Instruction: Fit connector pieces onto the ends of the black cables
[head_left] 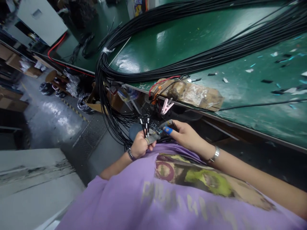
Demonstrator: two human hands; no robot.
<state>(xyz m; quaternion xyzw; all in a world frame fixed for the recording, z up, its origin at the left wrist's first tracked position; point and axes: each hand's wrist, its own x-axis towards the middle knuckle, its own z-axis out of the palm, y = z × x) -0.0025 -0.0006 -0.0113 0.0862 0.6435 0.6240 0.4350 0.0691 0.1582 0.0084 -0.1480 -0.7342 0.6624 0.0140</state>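
My left hand [140, 145] is closed around a few black cable ends with white labelled tips [145, 124], held upright just below the bench edge. My right hand [183, 134] reaches in from the right, its taped fingertips pinching at a dark cable end next to the left hand. A very thick bundle of black cables [172, 68] lies in a loop across the green bench [240, 92] and hangs over its edge down toward my hands. A pink clip [166, 106] hangs at the bench edge above the hands.
A tape-wrapped brown block [199, 92] with red and orange wires sits on the bench edge. Small scraps litter the bench at the right. Boxes, bagged cable coils [72, 86] and a grey machine [40, 19] stand on the floor at the left.
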